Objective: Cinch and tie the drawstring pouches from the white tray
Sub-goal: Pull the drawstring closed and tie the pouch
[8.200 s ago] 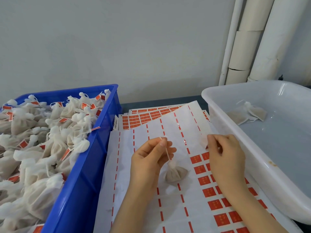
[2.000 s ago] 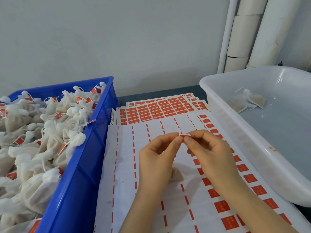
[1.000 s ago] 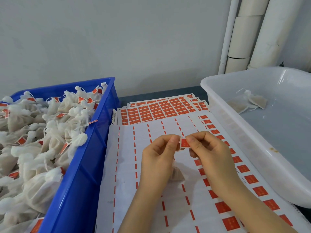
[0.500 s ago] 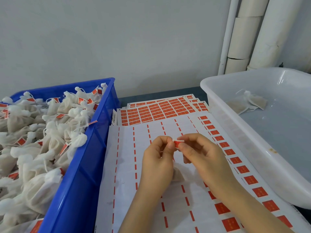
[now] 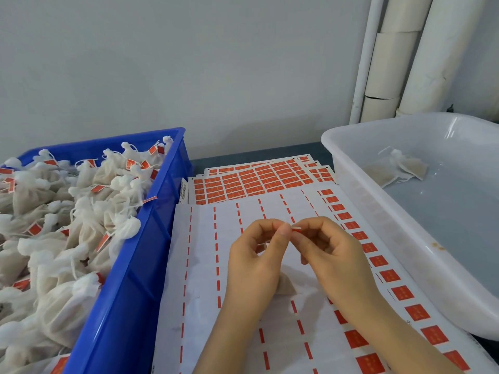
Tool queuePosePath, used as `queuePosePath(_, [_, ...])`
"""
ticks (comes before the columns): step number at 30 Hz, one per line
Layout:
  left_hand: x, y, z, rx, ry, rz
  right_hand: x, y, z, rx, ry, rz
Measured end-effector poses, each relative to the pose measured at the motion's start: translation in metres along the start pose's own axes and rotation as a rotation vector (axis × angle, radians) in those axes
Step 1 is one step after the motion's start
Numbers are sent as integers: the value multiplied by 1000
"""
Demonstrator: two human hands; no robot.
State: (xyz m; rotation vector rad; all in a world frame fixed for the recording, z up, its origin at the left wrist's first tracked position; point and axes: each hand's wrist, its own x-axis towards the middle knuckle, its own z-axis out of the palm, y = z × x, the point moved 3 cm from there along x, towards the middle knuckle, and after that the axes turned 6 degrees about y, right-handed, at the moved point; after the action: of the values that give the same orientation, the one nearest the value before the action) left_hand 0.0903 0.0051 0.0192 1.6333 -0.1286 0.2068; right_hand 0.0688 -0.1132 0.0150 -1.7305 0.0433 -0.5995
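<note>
My left hand (image 5: 256, 263) and my right hand (image 5: 334, 260) meet fingertip to fingertip above the sticker sheets. Between them they pinch a small red sticker (image 5: 296, 229) folded over a thin string. A small beige drawstring pouch (image 5: 286, 288) lies below the hands, mostly hidden behind my left hand. The white tray (image 5: 351, 168) stands at the right and holds two loose pouches (image 5: 399, 168) in its far corner.
A blue crate (image 5: 129, 292) at the left is heaped with tied pouches carrying red tags (image 5: 81, 211). Sheets of red stickers (image 5: 259, 179) cover the table between crate and tray. White pipes (image 5: 391, 63) run up the wall behind the tray.
Earlier my left hand held the pouch up by its string while the right picked at the sheet. Since then both hands came together on a red sticker and keep pressing it, barely shifting.
</note>
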Motion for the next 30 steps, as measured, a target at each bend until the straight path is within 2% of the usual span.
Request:
queuePosePath(6, [2, -3, -4, 29, 80, 7, -3, 0, 5, -15, -81, -6])
queuePosePath(15, [6, -8, -15, 22, 193, -2, -15, 14, 27, -515, -446, -63])
queuePosePath(19, [13, -11, -21, -92, 282, -97, -14, 17, 25, -490, -408, -43])
queuePosePath(22, [22, -20, -31, -236, 401, -329, -11, 17, 21, -455, -344, 9])
queuePosePath(25, [27, -31, -39, -382, 430, -520, -5, 13, 14, -378, -269, 74])
queuePosePath(30, [30, -42, -36, -257, 457, -533, 4, -6, 13, -255, -169, 131])
